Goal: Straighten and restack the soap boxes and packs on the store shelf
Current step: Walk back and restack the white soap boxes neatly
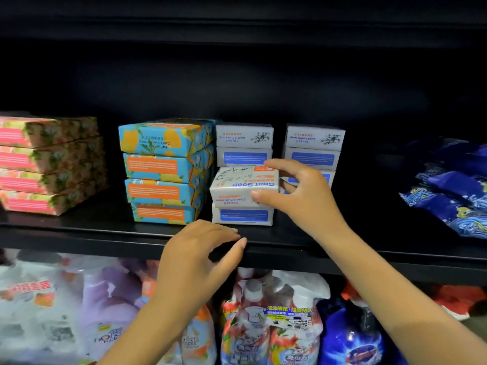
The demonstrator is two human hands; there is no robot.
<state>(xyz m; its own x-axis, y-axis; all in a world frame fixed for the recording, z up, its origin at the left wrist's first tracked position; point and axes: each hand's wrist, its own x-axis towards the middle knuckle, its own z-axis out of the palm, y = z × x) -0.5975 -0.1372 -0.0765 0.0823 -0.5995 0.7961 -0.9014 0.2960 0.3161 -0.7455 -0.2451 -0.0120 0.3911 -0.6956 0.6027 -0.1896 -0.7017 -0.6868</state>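
Two hands | right hand (303, 198) fingers pinch Goat Soap box (241, 184) | left hand (195, 262) fingers loosely curled, empty

Single head-worn wide-angle view; faces forward, slightly down; close to shelf (92, 233), square-on to its front edge.

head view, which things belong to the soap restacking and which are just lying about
Job: Goat Soap box in right hand, white soap stacks, blue-orange packs, pink packs.
Lying about: blue pouches, spray bottles, purple bags below.
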